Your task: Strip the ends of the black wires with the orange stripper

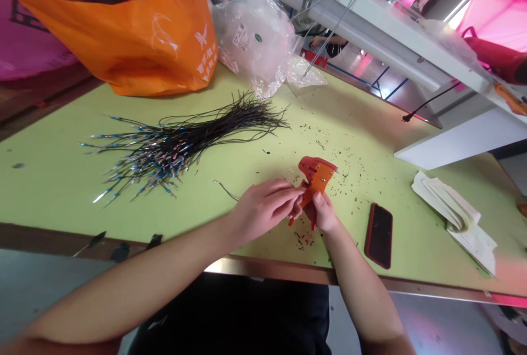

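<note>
wire stripper [320,178] in right hand [325,212], left hand [265,205] alongside

Nothing apparently legible, including white lettering [207,64] on orange bag [132,42]

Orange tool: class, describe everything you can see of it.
The tool is orange and red, plastic-looking, with small silvery fasteners on its orange side and a dark slot in its broad head. It is tilted, head away from the person, handle ends toward the near edge of the green table. The right hand grips it, thumb on the orange body. The left hand is at its left side, hiding part of it.
</note>
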The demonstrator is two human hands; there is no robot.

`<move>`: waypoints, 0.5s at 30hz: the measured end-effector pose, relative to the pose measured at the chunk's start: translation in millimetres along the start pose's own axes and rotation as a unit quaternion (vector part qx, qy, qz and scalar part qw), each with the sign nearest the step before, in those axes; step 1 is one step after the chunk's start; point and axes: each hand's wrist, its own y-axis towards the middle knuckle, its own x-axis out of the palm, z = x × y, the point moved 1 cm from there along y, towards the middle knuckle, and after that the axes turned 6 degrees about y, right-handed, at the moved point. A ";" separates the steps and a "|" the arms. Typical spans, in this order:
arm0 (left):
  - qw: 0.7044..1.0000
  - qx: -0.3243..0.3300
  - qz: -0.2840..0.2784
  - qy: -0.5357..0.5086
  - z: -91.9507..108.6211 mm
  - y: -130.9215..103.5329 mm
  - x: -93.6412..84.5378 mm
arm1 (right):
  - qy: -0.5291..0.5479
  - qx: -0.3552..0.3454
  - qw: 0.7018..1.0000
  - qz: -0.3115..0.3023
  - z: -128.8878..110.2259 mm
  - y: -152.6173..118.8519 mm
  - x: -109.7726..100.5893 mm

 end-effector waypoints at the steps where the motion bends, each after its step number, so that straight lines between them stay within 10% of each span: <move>1: 1.000 0.000 0.000 -0.001 -0.1 0.2 0.1 | 0.002 0.001 1.000 0.001 -0.1 -0.1 -0.3; 15: 1.000 -0.009 0.024 -0.012 0.0 3.5 0.1 | 0.004 -0.021 0.999 0.044 -9.3 4.6 7.9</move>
